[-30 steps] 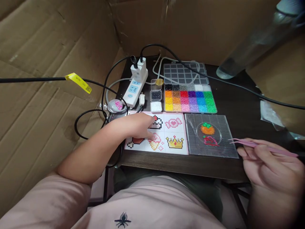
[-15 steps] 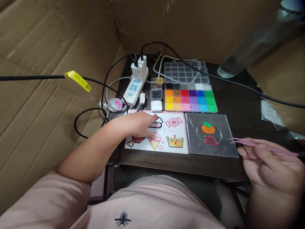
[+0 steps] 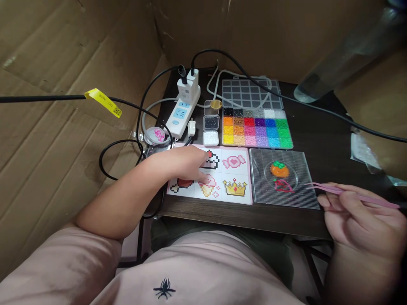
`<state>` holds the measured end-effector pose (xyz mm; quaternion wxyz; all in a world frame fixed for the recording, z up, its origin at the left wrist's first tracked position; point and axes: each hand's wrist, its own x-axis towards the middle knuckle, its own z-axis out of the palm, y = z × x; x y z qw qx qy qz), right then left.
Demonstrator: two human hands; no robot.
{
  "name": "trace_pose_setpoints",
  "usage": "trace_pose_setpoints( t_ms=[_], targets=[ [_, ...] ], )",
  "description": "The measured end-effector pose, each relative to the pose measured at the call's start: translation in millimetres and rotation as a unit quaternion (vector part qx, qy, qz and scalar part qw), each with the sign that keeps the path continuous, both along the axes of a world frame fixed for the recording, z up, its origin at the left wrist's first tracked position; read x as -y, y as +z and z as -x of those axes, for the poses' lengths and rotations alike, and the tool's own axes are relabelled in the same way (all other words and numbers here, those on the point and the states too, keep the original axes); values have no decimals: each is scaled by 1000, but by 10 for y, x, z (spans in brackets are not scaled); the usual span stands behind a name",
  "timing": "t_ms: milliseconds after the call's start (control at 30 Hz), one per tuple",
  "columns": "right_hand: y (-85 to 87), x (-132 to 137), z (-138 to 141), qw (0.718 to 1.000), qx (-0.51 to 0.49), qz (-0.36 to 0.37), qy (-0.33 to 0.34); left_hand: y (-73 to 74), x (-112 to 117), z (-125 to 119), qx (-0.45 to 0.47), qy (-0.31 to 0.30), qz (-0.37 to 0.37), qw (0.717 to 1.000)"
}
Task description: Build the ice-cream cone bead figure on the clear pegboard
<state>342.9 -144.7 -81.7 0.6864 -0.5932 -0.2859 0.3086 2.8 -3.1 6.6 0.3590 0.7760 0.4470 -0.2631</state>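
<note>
1. The clear pegboard [image 3: 300,163] lies flat on the dark table [image 3: 321,123] and carries an orange bead figure [image 3: 280,171] with a green top.
2. Just below that figure on the pegboard sits a red bead outline [image 3: 284,185] with a touch of green at its left end.
3. The right hand [image 3: 359,216] is at the pegboard's right edge, fingers clamped on pink tweezers [image 3: 336,190]. Their tips point left, toward the bead figures; whether they grip a bead is too small to tell.
4. The pattern sheet [image 3: 234,172] lies just left of the pegboard, showing a candy, a crown, an ice cream and a cupcake.
5. The left hand [image 3: 190,163] lies over that sheet, well left of the pegboard, with thumb and forefinger spread apart. The forefinger is at the cupcake, the thumb at the ice cream. The two hands are well apart.
6. Beyond the pegboard, and slightly left, stands the bead case [image 3: 257,146], its many-coloured compartments filled and its lid [image 3: 251,91] folded back.
7. Farther left of the pegboard is a white power strip [image 3: 182,114].
</note>
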Motion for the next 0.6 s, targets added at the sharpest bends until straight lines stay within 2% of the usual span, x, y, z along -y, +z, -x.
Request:
trace_pose_setpoints(
  t_ms=[167,333,467,600],
  targets=[
    [-6,-13,43,999,43,0,-20,31,1,-19,-9,-10,-12,1000],
    [8,-9,51,999,49,-1,-17,1,3,-17,-1,4,1,1000],
    [10,-31,68,999,37,-5,-21,-33,-12,-4,1,-8,-11,1000],
    [20,-27,147,995,56,-38,-71,-64,-29,22,12,-20,-15,1000]
  ],
)
